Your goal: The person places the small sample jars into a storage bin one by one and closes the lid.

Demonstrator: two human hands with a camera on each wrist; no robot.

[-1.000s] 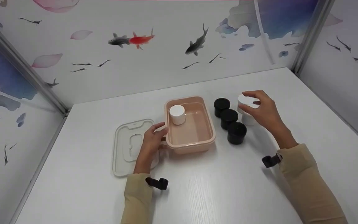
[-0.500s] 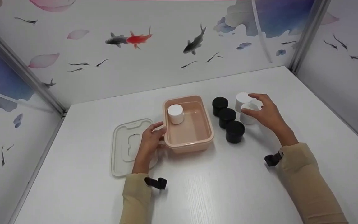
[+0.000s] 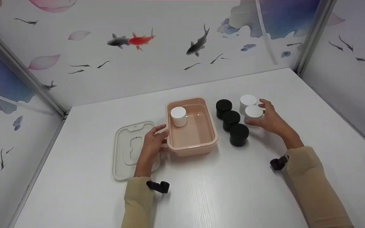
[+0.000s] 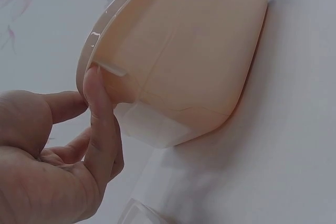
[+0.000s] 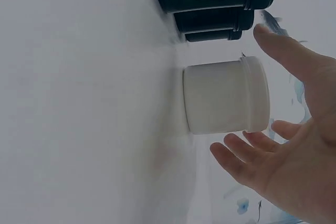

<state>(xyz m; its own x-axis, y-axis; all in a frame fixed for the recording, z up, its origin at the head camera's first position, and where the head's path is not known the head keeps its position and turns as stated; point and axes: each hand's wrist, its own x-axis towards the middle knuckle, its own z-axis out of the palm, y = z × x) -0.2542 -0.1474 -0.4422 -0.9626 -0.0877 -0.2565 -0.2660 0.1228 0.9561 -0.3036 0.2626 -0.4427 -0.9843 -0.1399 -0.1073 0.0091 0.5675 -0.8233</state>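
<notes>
Head view showed the left hand [image 3: 152, 142] gripping a rectangular peach plastic box [image 3: 200, 134], the right hand [image 3: 272, 121] spread around a cylindrical white lidded jar [image 3: 253, 111]; box and jar stood on the white wood-grained surface [image 3: 208, 196] before a fish-painted white wall [image 3: 157, 72].

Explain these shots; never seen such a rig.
There is no robot: a person works with two bare hands. The wide picture comes from a head camera; the close-ups come from a camera on each wrist. The white table bears a pink rectangular container with one white jar inside, a pale gray lid, three black jars and two more white jars outside. The left hand pinches the container's rim. The right hand spreads around the nearer outside white jar, not visibly gripping it.
</notes>
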